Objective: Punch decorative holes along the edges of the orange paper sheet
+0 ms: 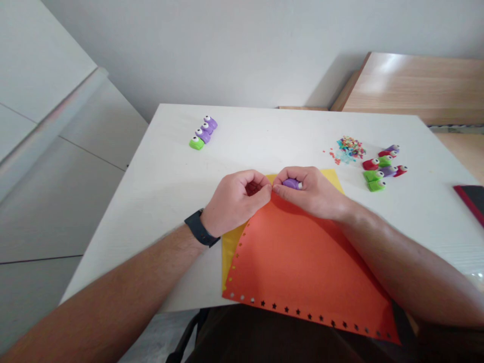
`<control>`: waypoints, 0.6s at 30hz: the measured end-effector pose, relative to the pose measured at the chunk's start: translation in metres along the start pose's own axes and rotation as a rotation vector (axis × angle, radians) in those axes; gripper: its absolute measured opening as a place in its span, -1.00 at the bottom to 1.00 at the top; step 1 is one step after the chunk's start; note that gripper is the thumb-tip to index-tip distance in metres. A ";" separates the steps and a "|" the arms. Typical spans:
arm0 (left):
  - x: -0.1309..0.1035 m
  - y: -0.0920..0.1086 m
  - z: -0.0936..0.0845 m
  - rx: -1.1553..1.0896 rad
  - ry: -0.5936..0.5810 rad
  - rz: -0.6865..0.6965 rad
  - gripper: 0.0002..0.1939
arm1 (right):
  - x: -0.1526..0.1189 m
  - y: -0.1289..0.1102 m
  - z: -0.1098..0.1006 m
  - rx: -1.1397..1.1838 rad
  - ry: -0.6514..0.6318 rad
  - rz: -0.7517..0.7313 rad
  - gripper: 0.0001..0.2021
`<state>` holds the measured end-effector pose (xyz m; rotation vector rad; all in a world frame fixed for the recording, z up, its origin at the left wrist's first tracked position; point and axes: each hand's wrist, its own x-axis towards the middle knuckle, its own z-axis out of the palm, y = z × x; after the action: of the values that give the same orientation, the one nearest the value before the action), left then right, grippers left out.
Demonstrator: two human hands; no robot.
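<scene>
My left hand [242, 199], with a dark watch [201, 228] on its wrist, is closed in a pinch at the far corner of an orange paper sheet [302, 262]. Closed around a small purple craft punch [291, 184] with a white part is my right hand [312, 191]. The fingertips of both hands meet. Star-shaped and other small holes run along the orange sheet's near and left edges. Its near edge hangs past the table, over my lap. Beneath it, partly covered, lies a yellow sheet [330, 177]. What exactly sits between the fingertips is hidden.
Purple and green punches [203, 133] stand in a row at the back left of the white table [151, 186]. Toward the right are several red, green and purple punches [383, 169] and a heap of colourful paper confetti [348, 149]. A dark, red-edged object [471, 201] lies far right.
</scene>
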<state>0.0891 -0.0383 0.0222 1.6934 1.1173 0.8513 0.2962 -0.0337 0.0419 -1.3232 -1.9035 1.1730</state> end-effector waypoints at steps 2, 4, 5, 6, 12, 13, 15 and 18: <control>0.000 0.000 0.000 0.013 -0.014 0.014 -0.82 | 0.000 0.000 0.000 0.004 0.000 0.003 -0.82; 0.000 0.000 -0.001 0.023 -0.021 0.027 -0.82 | 0.000 -0.001 0.000 0.002 -0.003 0.004 -0.82; 0.000 0.000 -0.001 0.027 -0.024 0.033 -0.82 | 0.000 -0.001 0.001 0.001 -0.005 0.003 -0.83; 0.000 0.000 -0.001 0.031 -0.025 0.037 -0.82 | 0.000 -0.001 0.001 -0.001 -0.006 0.002 -0.83; 0.000 0.001 -0.001 0.040 -0.033 0.041 -0.83 | -0.001 -0.001 0.002 -0.007 -0.001 -0.001 -0.85; 0.000 0.001 -0.001 0.041 -0.034 0.040 -0.83 | -0.001 0.000 0.002 -0.007 -0.001 -0.006 -0.86; 0.000 0.001 -0.001 0.041 -0.036 0.038 -0.83 | -0.001 0.000 0.002 -0.008 0.000 -0.019 -0.86; 0.000 0.002 0.000 0.043 -0.033 0.041 -0.84 | 0.000 0.001 0.002 -0.010 -0.004 -0.030 -0.87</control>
<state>0.0892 -0.0390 0.0238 1.7650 1.0894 0.8268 0.2952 -0.0347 0.0398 -1.2942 -1.9279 1.1534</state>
